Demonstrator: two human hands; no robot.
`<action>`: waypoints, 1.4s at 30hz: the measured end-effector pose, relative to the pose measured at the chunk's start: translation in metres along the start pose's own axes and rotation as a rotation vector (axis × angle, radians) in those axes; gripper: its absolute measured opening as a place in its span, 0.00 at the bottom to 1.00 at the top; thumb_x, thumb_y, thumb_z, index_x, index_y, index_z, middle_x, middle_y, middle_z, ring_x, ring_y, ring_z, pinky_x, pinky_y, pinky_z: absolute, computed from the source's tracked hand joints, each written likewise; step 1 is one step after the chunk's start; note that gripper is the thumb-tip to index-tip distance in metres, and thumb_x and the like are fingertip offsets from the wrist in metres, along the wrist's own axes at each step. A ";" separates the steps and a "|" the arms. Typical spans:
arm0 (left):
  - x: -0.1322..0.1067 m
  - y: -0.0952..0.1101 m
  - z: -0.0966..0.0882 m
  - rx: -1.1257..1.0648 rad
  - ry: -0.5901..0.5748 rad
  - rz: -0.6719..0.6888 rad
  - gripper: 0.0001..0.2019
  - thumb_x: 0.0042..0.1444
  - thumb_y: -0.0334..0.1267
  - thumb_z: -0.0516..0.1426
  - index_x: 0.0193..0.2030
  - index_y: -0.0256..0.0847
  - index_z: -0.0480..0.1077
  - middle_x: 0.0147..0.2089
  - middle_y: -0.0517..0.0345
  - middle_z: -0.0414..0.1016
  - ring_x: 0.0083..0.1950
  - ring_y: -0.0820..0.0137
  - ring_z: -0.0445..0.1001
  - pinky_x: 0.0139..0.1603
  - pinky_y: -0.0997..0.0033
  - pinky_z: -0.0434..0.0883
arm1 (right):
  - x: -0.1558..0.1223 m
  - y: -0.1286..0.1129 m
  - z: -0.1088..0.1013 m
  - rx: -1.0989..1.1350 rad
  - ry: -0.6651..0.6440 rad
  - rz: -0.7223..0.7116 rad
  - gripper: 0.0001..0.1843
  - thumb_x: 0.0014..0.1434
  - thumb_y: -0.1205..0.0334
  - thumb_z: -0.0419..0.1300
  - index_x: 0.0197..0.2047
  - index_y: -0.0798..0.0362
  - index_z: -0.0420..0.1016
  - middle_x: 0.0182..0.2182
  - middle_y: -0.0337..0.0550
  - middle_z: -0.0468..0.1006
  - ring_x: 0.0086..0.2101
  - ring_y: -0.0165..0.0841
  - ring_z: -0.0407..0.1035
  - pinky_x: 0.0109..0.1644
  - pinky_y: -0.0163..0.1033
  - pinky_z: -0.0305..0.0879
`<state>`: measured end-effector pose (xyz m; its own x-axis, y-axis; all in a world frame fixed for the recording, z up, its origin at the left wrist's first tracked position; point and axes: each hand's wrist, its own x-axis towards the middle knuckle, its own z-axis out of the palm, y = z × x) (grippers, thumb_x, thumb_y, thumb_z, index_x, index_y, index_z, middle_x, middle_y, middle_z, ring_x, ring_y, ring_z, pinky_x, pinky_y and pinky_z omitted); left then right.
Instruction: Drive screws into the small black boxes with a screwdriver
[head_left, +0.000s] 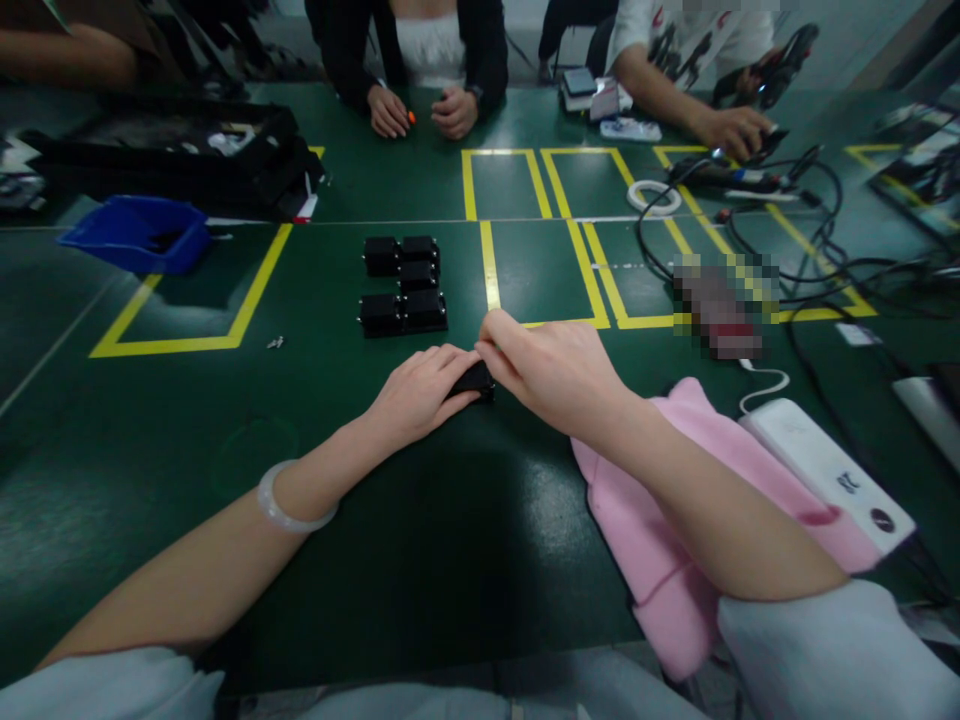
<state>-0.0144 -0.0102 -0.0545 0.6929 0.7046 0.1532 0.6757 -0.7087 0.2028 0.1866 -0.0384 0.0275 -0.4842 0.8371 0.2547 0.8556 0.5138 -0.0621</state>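
Working over a wide green table [450,560] ruled with yellow tape, with near edge at six o'clock, counting hours from mid-view, and with broad green surface for moving toward seven and eight. Facing a person in a black jacket [427,50] at twelve and a person in a white shirt [697,50] at one. Toward four, see a pink cloth [637,530] beneath the right forearm, limiting room there. Near half past ten, find a long black tray [247,170]; toward two, looped black cables [829,215]. Against the cloth, toward half past three, notice a white power bank [810,450], bearing dark digits too slanted to read surely. At ten, see a blue bin [142,235]. Coming in from eight, see the left hand [420,400], palm down; from four, the right hand [551,365], close beside it. At eleven, count five black blocks [416,275] in rows of two, one, two. At dead centre, grasping a black block [474,379] between left thumb and fingers, with exposed end toward three, long axis seemingly nine to three. Bending right fingertips together just above that end; cannot tell of anything gripped there. At nine, find small metal pieces [276,343].
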 end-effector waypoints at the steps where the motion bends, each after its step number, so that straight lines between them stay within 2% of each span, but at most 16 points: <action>1: 0.000 0.000 0.000 -0.002 0.001 0.001 0.22 0.66 0.47 0.50 0.62 0.38 0.60 0.53 0.46 0.71 0.51 0.56 0.71 0.50 0.55 0.70 | 0.000 0.000 0.000 -0.010 0.004 -0.006 0.16 0.68 0.57 0.42 0.43 0.51 0.69 0.24 0.37 0.76 0.24 0.30 0.68 0.27 0.36 0.41; 6: -0.001 -0.001 0.001 0.006 0.004 0.006 0.22 0.66 0.47 0.50 0.62 0.38 0.60 0.55 0.45 0.71 0.52 0.55 0.71 0.50 0.54 0.70 | 0.000 -0.002 0.004 0.043 0.011 0.002 0.16 0.69 0.60 0.40 0.51 0.52 0.66 0.29 0.38 0.77 0.28 0.28 0.69 0.28 0.35 0.43; 9: -0.001 -0.002 0.003 0.008 0.003 0.006 0.21 0.66 0.47 0.50 0.60 0.38 0.62 0.53 0.45 0.71 0.51 0.55 0.71 0.50 0.55 0.70 | 0.000 -0.003 0.003 0.067 -0.004 -0.008 0.18 0.70 0.56 0.39 0.48 0.52 0.67 0.29 0.39 0.78 0.28 0.28 0.69 0.29 0.35 0.44; 12: 0.000 -0.002 0.003 0.010 0.010 0.010 0.20 0.66 0.47 0.50 0.59 0.37 0.63 0.51 0.46 0.72 0.49 0.56 0.72 0.49 0.55 0.70 | 0.000 -0.001 0.003 0.029 -0.018 -0.011 0.21 0.70 0.51 0.38 0.44 0.51 0.68 0.26 0.39 0.77 0.26 0.28 0.68 0.28 0.36 0.41; 17: 0.000 0.000 0.000 0.001 0.008 0.019 0.22 0.67 0.47 0.50 0.62 0.37 0.60 0.52 0.46 0.72 0.50 0.56 0.71 0.49 0.56 0.69 | 0.001 0.001 0.002 0.060 -0.006 0.016 0.17 0.69 0.59 0.40 0.48 0.53 0.67 0.29 0.39 0.78 0.27 0.28 0.69 0.28 0.35 0.42; 23: 0.000 0.000 0.000 0.014 0.009 0.012 0.22 0.66 0.47 0.50 0.62 0.38 0.60 0.54 0.45 0.71 0.51 0.56 0.71 0.49 0.56 0.69 | 0.002 0.003 -0.003 0.036 -0.053 0.015 0.19 0.70 0.53 0.39 0.46 0.51 0.68 0.26 0.38 0.77 0.25 0.29 0.67 0.28 0.35 0.41; 28: 0.000 0.000 -0.001 -0.001 -0.003 0.012 0.22 0.67 0.47 0.50 0.62 0.38 0.60 0.53 0.46 0.72 0.51 0.57 0.71 0.50 0.56 0.69 | 0.002 0.003 -0.003 0.056 -0.038 0.021 0.18 0.69 0.59 0.39 0.50 0.52 0.66 0.30 0.39 0.78 0.26 0.28 0.68 0.27 0.35 0.42; 33: 0.000 0.001 0.000 0.015 0.007 0.014 0.22 0.66 0.47 0.50 0.62 0.37 0.60 0.54 0.45 0.71 0.52 0.56 0.71 0.50 0.56 0.69 | 0.001 0.002 -0.002 0.021 -0.047 0.001 0.19 0.69 0.54 0.39 0.46 0.51 0.68 0.27 0.38 0.78 0.25 0.29 0.68 0.28 0.35 0.41; 37: 0.000 0.001 0.000 -0.001 -0.002 0.005 0.22 0.66 0.47 0.51 0.61 0.37 0.61 0.53 0.46 0.72 0.52 0.56 0.71 0.51 0.56 0.69 | 0.002 0.003 -0.002 0.026 -0.030 0.025 0.17 0.69 0.59 0.39 0.50 0.52 0.66 0.30 0.39 0.79 0.27 0.28 0.69 0.27 0.35 0.41; 42: 0.000 0.000 -0.001 0.010 0.008 0.010 0.22 0.66 0.48 0.50 0.61 0.37 0.61 0.53 0.46 0.71 0.52 0.56 0.71 0.50 0.56 0.69 | 0.002 0.003 -0.003 -0.005 -0.043 0.011 0.18 0.69 0.54 0.40 0.46 0.50 0.68 0.26 0.38 0.78 0.26 0.29 0.69 0.27 0.35 0.40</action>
<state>-0.0148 -0.0105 -0.0539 0.6974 0.6979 0.1628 0.6716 -0.7158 0.1916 0.1889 -0.0356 0.0312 -0.4819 0.8502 0.2121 0.8620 0.5034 -0.0594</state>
